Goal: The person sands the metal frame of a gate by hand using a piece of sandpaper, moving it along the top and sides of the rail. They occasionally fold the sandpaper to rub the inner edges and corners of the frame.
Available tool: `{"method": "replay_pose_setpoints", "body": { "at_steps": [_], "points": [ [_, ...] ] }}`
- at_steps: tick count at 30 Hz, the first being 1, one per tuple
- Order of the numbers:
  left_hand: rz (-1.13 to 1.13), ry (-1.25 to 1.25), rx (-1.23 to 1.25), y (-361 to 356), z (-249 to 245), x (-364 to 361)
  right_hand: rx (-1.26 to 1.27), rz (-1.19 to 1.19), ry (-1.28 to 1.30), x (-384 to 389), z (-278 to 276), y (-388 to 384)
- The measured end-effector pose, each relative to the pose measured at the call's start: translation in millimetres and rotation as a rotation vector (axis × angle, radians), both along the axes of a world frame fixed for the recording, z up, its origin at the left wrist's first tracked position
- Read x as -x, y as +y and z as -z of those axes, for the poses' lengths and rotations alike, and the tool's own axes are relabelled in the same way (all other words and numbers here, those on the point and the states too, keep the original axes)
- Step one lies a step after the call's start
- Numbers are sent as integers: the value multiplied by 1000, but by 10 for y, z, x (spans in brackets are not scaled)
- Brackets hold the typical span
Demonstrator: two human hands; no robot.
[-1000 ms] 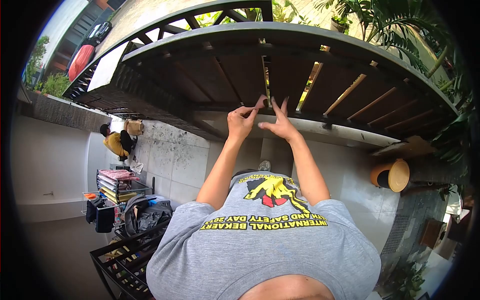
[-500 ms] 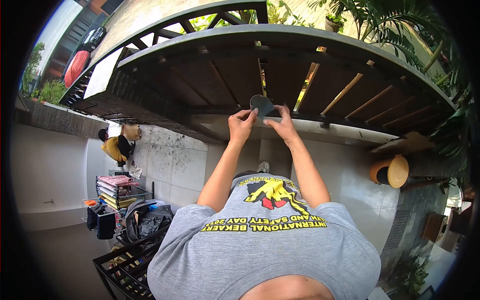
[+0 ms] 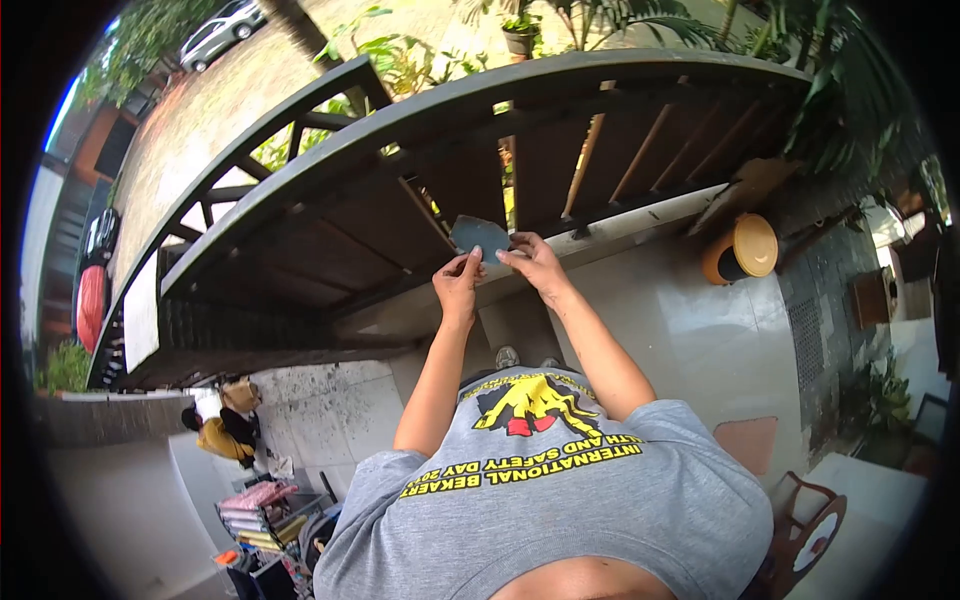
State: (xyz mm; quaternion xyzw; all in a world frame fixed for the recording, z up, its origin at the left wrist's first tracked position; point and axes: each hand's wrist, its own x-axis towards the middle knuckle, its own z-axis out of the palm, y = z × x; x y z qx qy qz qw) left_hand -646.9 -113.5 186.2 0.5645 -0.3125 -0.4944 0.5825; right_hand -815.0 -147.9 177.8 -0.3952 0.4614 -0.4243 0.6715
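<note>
A small blue-grey sheet of sandpaper (image 3: 480,234) is held up in front of the dark slatted gate (image 3: 330,225). My left hand (image 3: 457,287) pinches its lower left edge between thumb and fingers. On the other side, my right hand (image 3: 538,268) grips the lower right edge, its thumb pointing toward the left one. The sheet spreads upward from both thumbs, and its upper part overlaps the gate's slats in this view. Both arms reach forward from my grey shirt.
An orange bin (image 3: 743,250) stands at the right by the wall. Toward the left, a person in yellow (image 3: 222,438) crouches on the tiled floor. A rack with folded cloths (image 3: 262,508) is at the lower left, and a wooden chair (image 3: 802,530) at the lower right.
The view has turned, so the gate now slopes up to the right. The sandpaper has gone from curled to flatter, and both hands have shifted slightly left and down in view.
</note>
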Motion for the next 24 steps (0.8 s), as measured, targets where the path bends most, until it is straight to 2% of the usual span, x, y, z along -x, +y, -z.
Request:
{"method": "replay_pose_setpoints", "body": {
  "at_steps": [2, 5, 6, 7, 10, 12, 14, 15, 17, 19, 20, 22, 23, 24],
  "points": [
    [96, 11, -3, -64, 11, 133, 112, 65, -81, 77, -23, 78],
    [262, -20, -19, -193, 152, 283, 161, 212, 82, 215, -51, 175],
    [296, -28, -23, -225, 186, 339, 215, 254, 115, 256, 203, 144],
    [311, -29, -20, -253, 192, 415, 211, 245, 254, 348, 116, 186],
    [317, -30, -8, -300, 239, 569, 150, 312, 373, 521, 188, 249],
    [410, -89, -9, -362, 318, 623, 160, 354, 418, 611, 342, 301],
    [455, -177, -2, -481, 527, 694, 385, 655, 792, 574, 396, 409],
    [478, -238, -8, -522, 571, 718, 469, 673, 883, 574, 366, 465],
    [509, -333, 3, -564, 603, 754, 508, 491, 971, 580, 279, 540],
    [585, -290, 20, -613, 596, 826, 468, 323, 999, 528, 171, 580],
    [622, -271, 26, -623, 569, 845, 427, 324, 1007, 485, 222, 580],
    [681, -406, 103, -641, 512, 898, 349, 320, 1022, 412, 315, 549],
    [703, -470, 139, -635, 459, 903, 495, 417, 987, 394, 298, 569],
    [723, -534, 173, -637, 421, 905, 457, 404, 945, 394, 210, 582]
  ]
}}
